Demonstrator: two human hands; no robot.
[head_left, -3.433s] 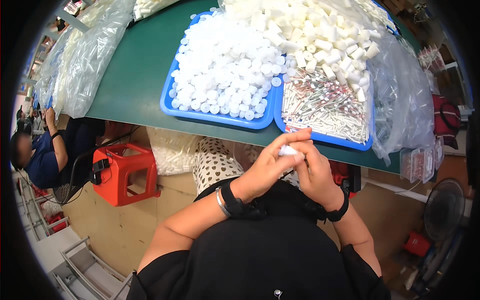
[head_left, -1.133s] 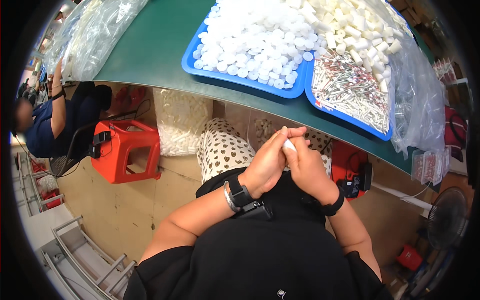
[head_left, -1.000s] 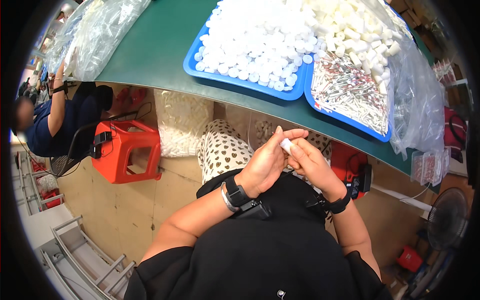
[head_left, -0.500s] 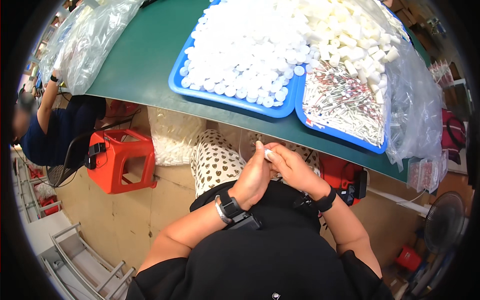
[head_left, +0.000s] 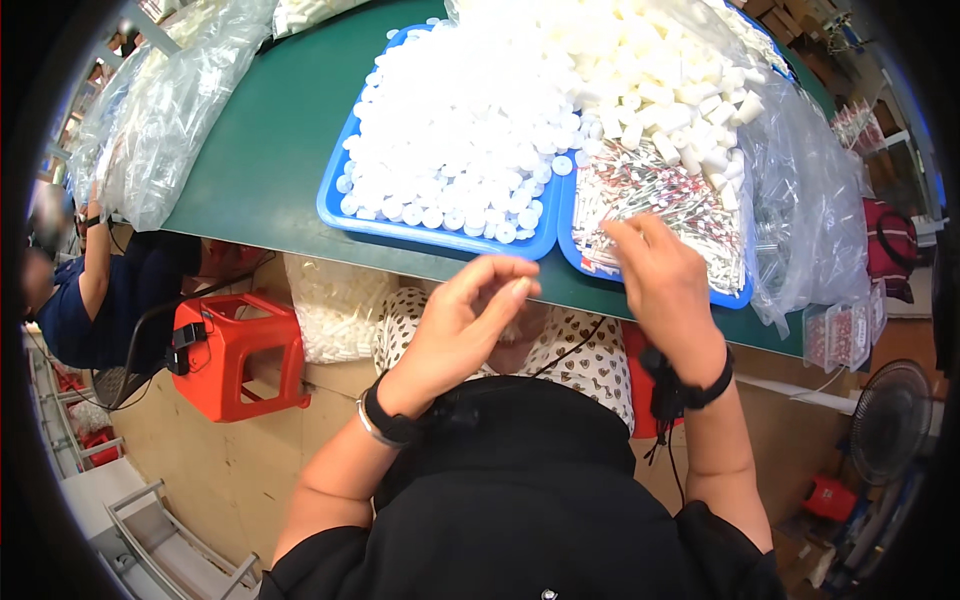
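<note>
Thin white sticks (head_left: 655, 188) lie in the blue tray (head_left: 566, 238) nearest the right hand (head_left: 662, 278), long axes at many angles; any print is too small to read. Above them, that hand's fingers bend forward and left; whether they grip one, I cannot tell. The left hand (head_left: 455, 325) curls by the worktop (head_left: 270, 140) edge, its grip unclear. Bare green surface opens left of the disc tray (head_left: 430, 236).

A green-topped bench (head_left: 260, 175) is seen spanning the room, its front edge curved by the lens. A tan floor (head_left: 225, 470), marked with small dark specks, is exposed below. A red plastic stool (head_left: 285, 335) is placed at the left (a small black object is seen against its side). Pale, metal-railed furniture (head_left: 150, 530) is glimpsed lower left; a dark round fan (head_left: 890, 425) is positioned far right.
</note>
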